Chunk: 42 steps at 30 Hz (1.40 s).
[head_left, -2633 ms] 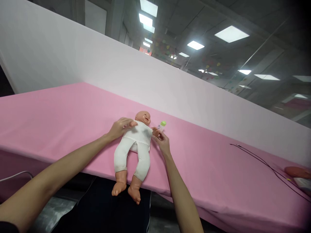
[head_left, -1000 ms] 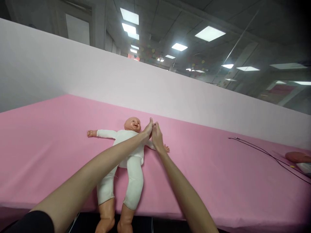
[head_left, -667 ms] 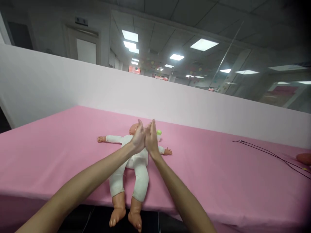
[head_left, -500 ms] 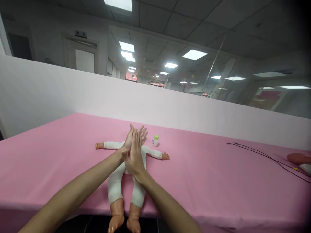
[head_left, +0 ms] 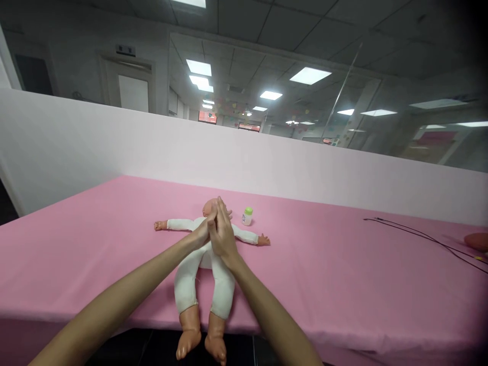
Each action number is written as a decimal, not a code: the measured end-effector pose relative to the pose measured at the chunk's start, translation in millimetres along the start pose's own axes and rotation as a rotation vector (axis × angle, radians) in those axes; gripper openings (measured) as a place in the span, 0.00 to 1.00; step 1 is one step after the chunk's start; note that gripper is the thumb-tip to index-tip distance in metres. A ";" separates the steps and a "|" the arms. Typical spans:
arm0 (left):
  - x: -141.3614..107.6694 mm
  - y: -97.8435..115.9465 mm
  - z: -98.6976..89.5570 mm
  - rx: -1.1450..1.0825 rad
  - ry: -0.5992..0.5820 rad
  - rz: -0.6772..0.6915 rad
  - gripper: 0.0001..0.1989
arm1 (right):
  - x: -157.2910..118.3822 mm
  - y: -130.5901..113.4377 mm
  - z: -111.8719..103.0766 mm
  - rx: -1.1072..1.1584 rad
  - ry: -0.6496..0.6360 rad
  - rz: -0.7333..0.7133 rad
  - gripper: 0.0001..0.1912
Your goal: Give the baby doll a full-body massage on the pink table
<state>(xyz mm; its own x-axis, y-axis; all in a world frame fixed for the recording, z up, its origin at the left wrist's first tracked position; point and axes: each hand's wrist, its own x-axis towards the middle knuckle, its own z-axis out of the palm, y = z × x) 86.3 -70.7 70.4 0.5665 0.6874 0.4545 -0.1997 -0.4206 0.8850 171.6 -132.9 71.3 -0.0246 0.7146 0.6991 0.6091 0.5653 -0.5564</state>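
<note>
A baby doll (head_left: 224,290) with a white cloth body lies on its back, arms spread, its feet hanging over the near edge of the pink-covered table (head_left: 328,274). Above its chest, my left hand (head_left: 203,231) and my right hand (head_left: 223,235) are pressed palm to palm, fingers stretched out and pointing away from me. Nothing shows between the palms. They hide the doll's chest and part of its head (head_left: 209,206). Just right of the head stands a small white bottle (head_left: 247,218) with a green cap, apart from both hands.
Black thin cables (head_left: 415,233) run along the right side of the table towards a brown rounded object (head_left: 476,241) at the right edge. A low white wall (head_left: 267,165) rises behind the table, with glass above it.
My hands have come into closer line, palms together; before, the left fingers fanned out past the right hand. The doll's head now shows more. The view has shifted slightly.
</note>
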 end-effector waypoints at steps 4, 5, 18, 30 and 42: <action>-14.1 -35.7 -39.9 0.590 0.210 -0.030 0.35 | 3.3 66.8 -17.7 -0.174 -0.103 0.302 0.48; -19.4 -47.6 -50.6 0.695 0.222 -0.042 0.33 | -0.7 83.9 -20.7 -0.231 -0.144 0.359 0.48; -50.4 -115.9 -112.2 1.347 0.329 -0.061 0.34 | -29.5 150.7 -48.1 -0.771 -0.193 0.412 0.39; -48.5 -107.4 -97.9 1.046 -0.003 -0.138 0.35 | -28.6 137.1 -24.7 -0.398 -0.271 0.295 0.31; -65.3 -55.6 -194.9 1.221 0.154 -0.737 0.22 | -30.4 148.3 -106.6 -0.876 -0.088 0.918 0.35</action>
<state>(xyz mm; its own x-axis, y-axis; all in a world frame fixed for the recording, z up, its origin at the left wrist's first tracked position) -95.4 23.2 11.3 0.1305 0.9913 0.0147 0.9401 -0.1284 0.3158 347.1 -114.8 15.4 0.6511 0.7408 0.1652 0.7469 -0.5866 -0.3132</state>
